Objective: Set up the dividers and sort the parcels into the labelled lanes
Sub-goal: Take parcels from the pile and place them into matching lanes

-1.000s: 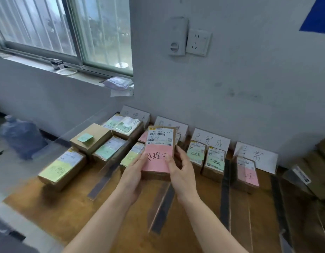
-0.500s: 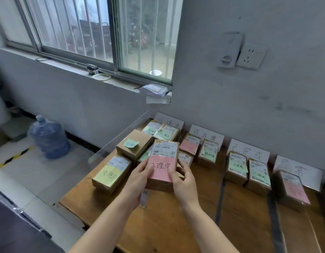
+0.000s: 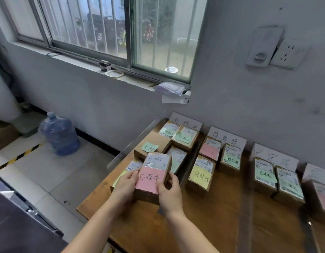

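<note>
— Parcel with pink 处理中 note (image 3: pixel 154 177): where?
— Near the desk's (image 3: pixel 222 216) left edge, in line with the 处理中 sign (image 3: pixel 185 124). Left hand (image 3: pixel 124 187) and right hand (image 3: pixel 169 190) clamp its sides.
— Step?
— Sorting, I judge. Next: lower it at that lane's near end. A second ago it fronted the second lane.

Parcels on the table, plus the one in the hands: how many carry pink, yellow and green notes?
Pink notes: 3, one on the held parcel
Yellow notes: 2
Green notes: 7
Total: 12
</note>
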### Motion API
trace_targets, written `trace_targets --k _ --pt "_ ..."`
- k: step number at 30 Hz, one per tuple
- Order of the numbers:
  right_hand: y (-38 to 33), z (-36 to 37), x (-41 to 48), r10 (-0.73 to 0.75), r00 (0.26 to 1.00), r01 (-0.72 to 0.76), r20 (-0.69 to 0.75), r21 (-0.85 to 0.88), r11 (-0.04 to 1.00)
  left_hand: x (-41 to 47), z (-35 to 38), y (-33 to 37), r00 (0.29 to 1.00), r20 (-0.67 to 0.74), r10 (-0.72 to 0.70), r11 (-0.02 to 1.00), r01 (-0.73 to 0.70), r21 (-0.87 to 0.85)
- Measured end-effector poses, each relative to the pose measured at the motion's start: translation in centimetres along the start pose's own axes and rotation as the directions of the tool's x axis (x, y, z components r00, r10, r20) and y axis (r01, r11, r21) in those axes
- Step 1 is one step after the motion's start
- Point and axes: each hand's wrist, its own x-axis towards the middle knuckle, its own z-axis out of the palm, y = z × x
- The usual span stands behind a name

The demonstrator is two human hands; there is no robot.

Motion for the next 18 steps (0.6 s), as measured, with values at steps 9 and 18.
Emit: trace_targets --k 9,18 --pt "3.1 4.4 0.1 0.155 0.964 -0.157 -0.214 0.01 0.988 4.2 -4.1 -2.8 0.926 0.342 0.162 0.546 -0.373 0.75" --pt "5.5 5.9 0.3 0.245 0.908 -0.259 -0.34 0.004 0.966 5.5 -5.8 -5.0 0.836 0.537 0.115 0.151 -0.549 0.822"
